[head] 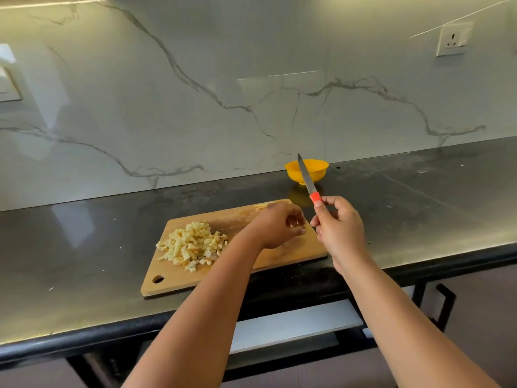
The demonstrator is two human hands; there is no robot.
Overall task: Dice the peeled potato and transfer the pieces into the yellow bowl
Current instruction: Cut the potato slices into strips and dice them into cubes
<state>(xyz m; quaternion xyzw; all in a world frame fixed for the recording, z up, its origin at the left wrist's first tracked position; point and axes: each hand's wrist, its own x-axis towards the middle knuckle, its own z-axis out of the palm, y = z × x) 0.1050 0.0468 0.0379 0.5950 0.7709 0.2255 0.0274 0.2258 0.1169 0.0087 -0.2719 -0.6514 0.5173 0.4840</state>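
A pile of diced potato pieces [191, 245] lies on the left half of a wooden cutting board [179, 280]. A few more potato bits [261, 207] sit at the board's far right corner. My left hand [275, 225] hovers over the right part of the board with its fingers curled; whether it pinches a piece is hidden. My right hand [340, 229] grips the orange handle of a knife [307, 177], blade pointing up and away. The yellow bowl [317, 169] stands behind the board near the wall, partly behind the blade.
The dark countertop [84, 261] runs left to right, with its front edge close to me. A marble backsplash [223, 93] rises behind it, with a wall socket [451, 40] at upper right. A drawer handle [444, 303] shows below the counter at right.
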